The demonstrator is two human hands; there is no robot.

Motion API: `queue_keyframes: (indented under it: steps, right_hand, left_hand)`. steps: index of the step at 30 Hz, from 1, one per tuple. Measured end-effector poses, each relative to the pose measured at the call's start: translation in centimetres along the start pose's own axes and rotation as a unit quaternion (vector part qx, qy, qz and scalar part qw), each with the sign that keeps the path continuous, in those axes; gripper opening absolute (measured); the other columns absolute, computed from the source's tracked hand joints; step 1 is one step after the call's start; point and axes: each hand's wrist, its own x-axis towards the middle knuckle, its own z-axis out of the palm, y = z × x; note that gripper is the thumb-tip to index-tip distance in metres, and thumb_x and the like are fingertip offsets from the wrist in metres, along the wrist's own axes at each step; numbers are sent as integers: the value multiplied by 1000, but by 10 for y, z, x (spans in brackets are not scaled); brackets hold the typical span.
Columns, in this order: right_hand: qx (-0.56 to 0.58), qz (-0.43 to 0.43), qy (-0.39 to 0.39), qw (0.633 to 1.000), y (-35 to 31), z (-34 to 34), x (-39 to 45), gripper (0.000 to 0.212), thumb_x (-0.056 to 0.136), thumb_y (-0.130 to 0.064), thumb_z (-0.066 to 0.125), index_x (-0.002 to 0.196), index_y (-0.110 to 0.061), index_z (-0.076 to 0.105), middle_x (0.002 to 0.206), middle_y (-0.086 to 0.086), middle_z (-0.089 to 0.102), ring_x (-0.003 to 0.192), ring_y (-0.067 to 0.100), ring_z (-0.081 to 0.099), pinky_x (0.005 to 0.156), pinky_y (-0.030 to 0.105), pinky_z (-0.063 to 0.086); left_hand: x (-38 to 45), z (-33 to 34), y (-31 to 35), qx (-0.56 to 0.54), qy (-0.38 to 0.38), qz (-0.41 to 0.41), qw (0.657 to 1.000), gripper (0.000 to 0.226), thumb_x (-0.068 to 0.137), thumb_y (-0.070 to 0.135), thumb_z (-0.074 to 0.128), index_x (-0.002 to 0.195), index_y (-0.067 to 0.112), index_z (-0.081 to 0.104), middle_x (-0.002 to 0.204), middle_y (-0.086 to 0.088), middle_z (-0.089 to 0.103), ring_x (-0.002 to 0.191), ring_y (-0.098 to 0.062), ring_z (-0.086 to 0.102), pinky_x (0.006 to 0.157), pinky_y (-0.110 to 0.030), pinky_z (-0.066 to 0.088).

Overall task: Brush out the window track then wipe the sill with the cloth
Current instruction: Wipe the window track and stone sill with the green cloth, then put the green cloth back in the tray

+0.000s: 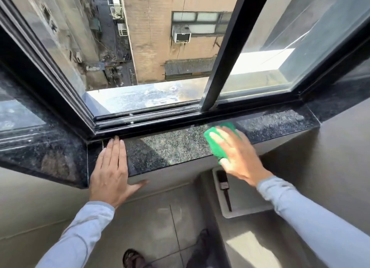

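A dark speckled granite sill (170, 149) runs below the black window track (152, 123). My right hand (238, 155) presses a green cloth (215, 145) flat onto the sill right of centre, fingers spread over it; the hand is motion-blurred. My left hand (112, 167) lies flat and empty on the sill's left part, fingers together pointing at the track, thumb hanging over the front edge. A dark-handled brush (224, 187) lies in a pale tray (246, 211) below the sill, under my right hand.
The sliding pane's black frame (228, 53) stands at the right of the opening; the left part of the window is open to a long drop and buildings outside. Granite side ledges (40, 153) flank the sill. My sandalled foot (134, 259) is on the tiled floor.
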Motion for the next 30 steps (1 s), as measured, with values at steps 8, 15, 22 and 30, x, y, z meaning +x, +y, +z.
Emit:
queue_keyframes:
  steps: [8, 15, 22, 30]
  right_hand:
    - [248, 243, 66, 936, 80, -36, -29, 65, 79, -14, 40, 137, -25, 66, 141, 5, 69, 128, 26, 64, 110, 40, 49]
    - [853, 352, 207, 326, 48, 15, -118, 33, 61, -23, 66, 90, -18, 81, 87, 5, 80, 82, 22, 76, 74, 30, 62]
    - [862, 493, 102, 66, 85, 173, -186, 75, 77, -55, 58, 131, -5, 71, 118, 24, 76, 110, 39, 70, 102, 51, 54]
    - [786, 587, 181, 71, 152, 297, -184, 45, 98, -44, 62, 128, -11, 72, 126, 16, 76, 114, 29, 75, 96, 41, 60]
  left_hand:
    - [-12, -37, 73, -153, 36, 100, 983, 114, 82, 81, 44, 156, -4, 25, 163, -22, 33, 153, -31, 33, 129, -35, 20]
    - [24, -42, 269, -544, -55, 75, 834, 41, 103, 34, 55, 142, 22, 55, 136, 11, 65, 128, -2, 60, 109, -24, 47]
    - [75, 111, 407, -551, -263, -7, 792, 15, 92, 40, 68, 104, 45, 76, 105, 24, 79, 107, 8, 69, 92, -12, 53]
    - [146, 280, 479, -456, -301, -22, 837, 28, 79, 16, 86, 103, 20, 72, 95, -1, 73, 88, -16, 71, 82, -21, 59]
